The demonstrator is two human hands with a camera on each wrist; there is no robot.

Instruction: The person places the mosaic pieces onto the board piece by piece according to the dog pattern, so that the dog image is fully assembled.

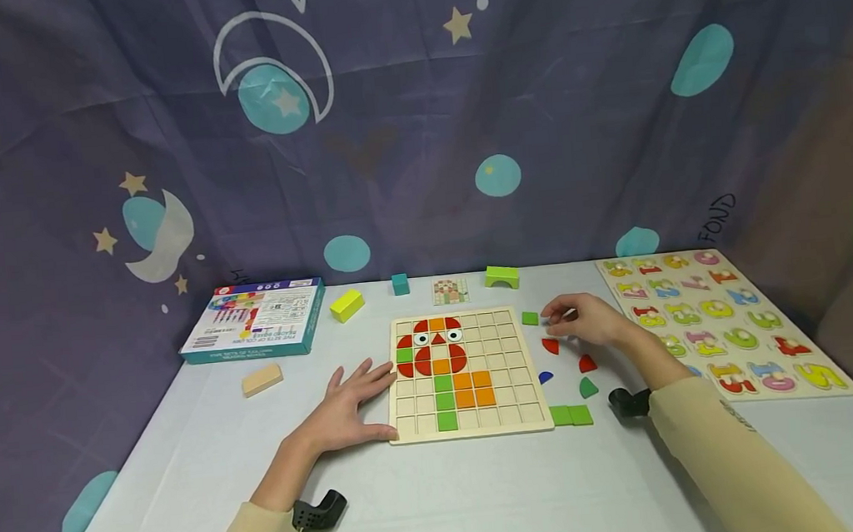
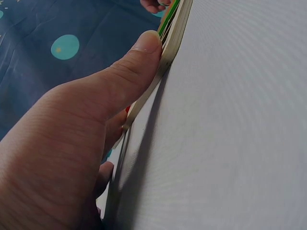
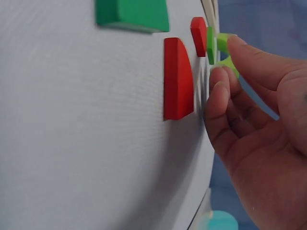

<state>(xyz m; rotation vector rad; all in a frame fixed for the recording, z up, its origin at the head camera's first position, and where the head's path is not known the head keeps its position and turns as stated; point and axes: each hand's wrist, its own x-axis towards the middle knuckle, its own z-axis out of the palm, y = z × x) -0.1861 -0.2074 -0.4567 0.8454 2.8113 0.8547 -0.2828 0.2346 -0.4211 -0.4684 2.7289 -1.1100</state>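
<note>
A wooden grid board [image 1: 511, 380] lies on the table, with red, orange and green pieces forming a figure in its cells. My left hand [image 1: 343, 410] rests at its left edge, fingers spread; in the left wrist view the thumb [image 2: 136, 60] touches the board's rim. To the right of the board, my right hand [image 1: 584, 319] hovers beside a green square tile [image 1: 530, 318], thumb and bent fingers apart with nothing visible between them. Below it lie two red pieces [image 3: 178, 79], a blue piece [image 1: 545, 377], a rounded green piece [image 1: 589, 387] and two green squares [image 1: 569, 415].
A pattern card [image 1: 449, 291] lies behind the board, between a teal cube [image 1: 400, 284] and a green arch block [image 1: 502, 277]. Farther left are a yellow-green block [image 1: 347, 306], a plain wooden block [image 1: 262, 380] and a toy box [image 1: 254, 321]. A number puzzle board [image 1: 724, 322] lies at right.
</note>
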